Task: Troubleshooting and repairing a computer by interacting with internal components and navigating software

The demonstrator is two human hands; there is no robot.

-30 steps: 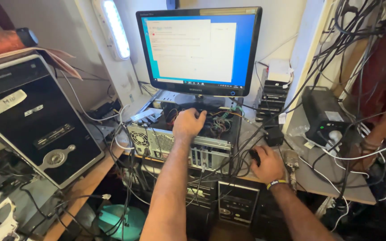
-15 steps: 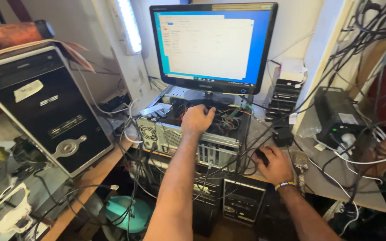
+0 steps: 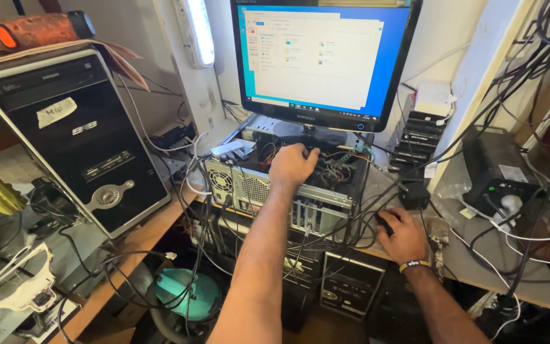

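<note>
A wooden bench carries an open computer case and black tower.

We see a black-framed monitor glowing blue with a white window, standing over the open case. A white paper label sits on the black tower at left.

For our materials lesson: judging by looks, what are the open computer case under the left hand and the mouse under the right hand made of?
Open computer case: apparently bare sheet metal, dull grey, with punched vent holes and slot covers. The left hand reaches inside. Mouse: probably black plastic, but the right hand covers most of it, so its finish is unclear.
</note>
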